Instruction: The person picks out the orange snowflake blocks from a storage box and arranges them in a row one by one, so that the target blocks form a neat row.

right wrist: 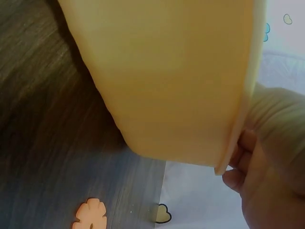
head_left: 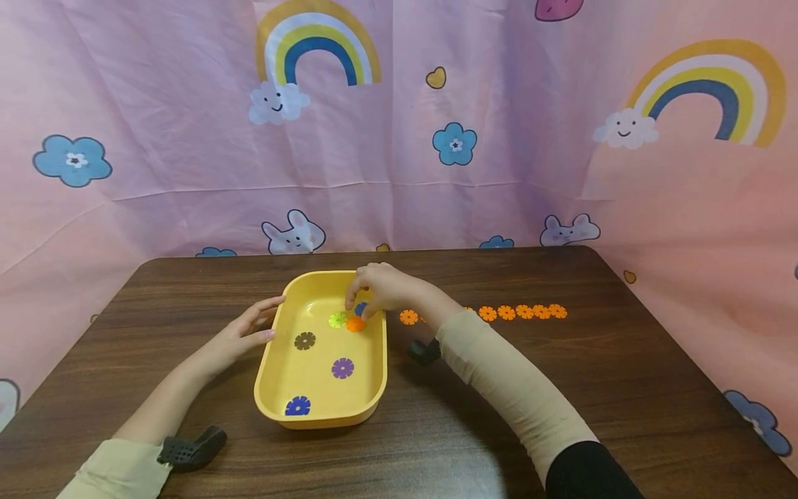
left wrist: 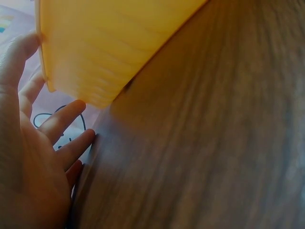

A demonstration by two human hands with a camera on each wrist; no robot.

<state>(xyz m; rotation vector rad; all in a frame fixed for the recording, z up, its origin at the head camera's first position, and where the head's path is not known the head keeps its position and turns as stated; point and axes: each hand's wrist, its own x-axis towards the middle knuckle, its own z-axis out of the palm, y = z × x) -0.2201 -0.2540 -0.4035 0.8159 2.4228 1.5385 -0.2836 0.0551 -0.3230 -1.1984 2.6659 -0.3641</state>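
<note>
A yellow plastic tub [head_left: 312,388] holds several flower-shaped plastic discs. My left hand [head_left: 246,331] is at the tub's left side, fingers spread and fairly straight; in the left wrist view its fingertips touch the rim. Over the far right rim, my right hand [head_left: 388,287] reaches in with fingers bent and apart. A blue disc [head_left: 361,309] shows between its thumb and fingers, an orange disc [head_left: 355,324] lies just below, and a lime disc [head_left: 337,319] is beside them. Nearer lie a brown disc [head_left: 305,341], a purple disc [head_left: 343,368] and a dark blue disc [head_left: 298,406].
Right of the tub, a row of orange discs [head_left: 507,312] lies on the brown wooden table [head_left: 474,443], partly hidden by my right arm. A black wrist device [head_left: 193,449] is on my left forearm. Behind the table hangs a pink patterned curtain [head_left: 399,215].
</note>
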